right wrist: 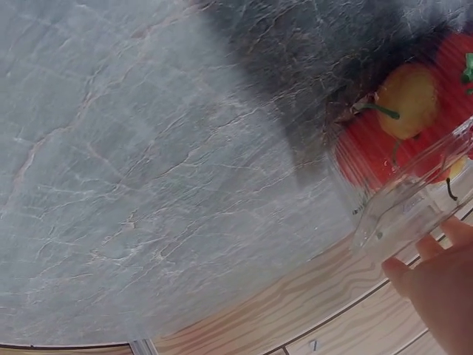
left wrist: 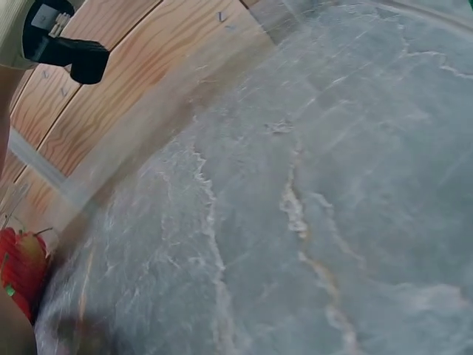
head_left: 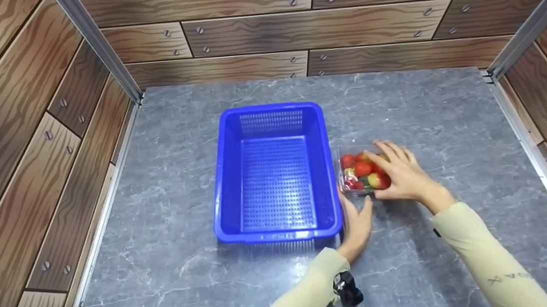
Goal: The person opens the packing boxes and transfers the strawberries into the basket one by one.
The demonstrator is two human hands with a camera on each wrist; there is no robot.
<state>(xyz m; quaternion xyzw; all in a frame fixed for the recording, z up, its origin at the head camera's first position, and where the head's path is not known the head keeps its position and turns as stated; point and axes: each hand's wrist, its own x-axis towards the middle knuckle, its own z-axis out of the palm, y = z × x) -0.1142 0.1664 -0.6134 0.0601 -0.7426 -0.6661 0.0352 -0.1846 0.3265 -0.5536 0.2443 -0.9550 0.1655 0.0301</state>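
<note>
A clear plastic box [head_left: 366,190] of small red and yellow fruits [head_left: 363,168] stands just right of the blue basket. My right hand [head_left: 401,176] grips it from the right, fingers spread over the far side and top, thumb at the near side. In the right wrist view, fingertips [right wrist: 403,274] lie close by the box's clear wall and stemmed fruits [right wrist: 406,100] show inside. Between basket and box, my left hand [head_left: 357,223] reaches up with extended fingers at the box's near left corner, thumb spread apart. Its fingertips are partly hidden. Red fruit [left wrist: 22,266] appears at the left wrist view's edge.
The blue plastic basket [head_left: 281,235], with perforated walls and floor, stands in the middle of the grey marbled table [head_left: 168,208]. Wood-patterned panels [head_left: 252,35] enclose the back and sides, with metal rails [head_left: 546,167] along the table's edges.
</note>
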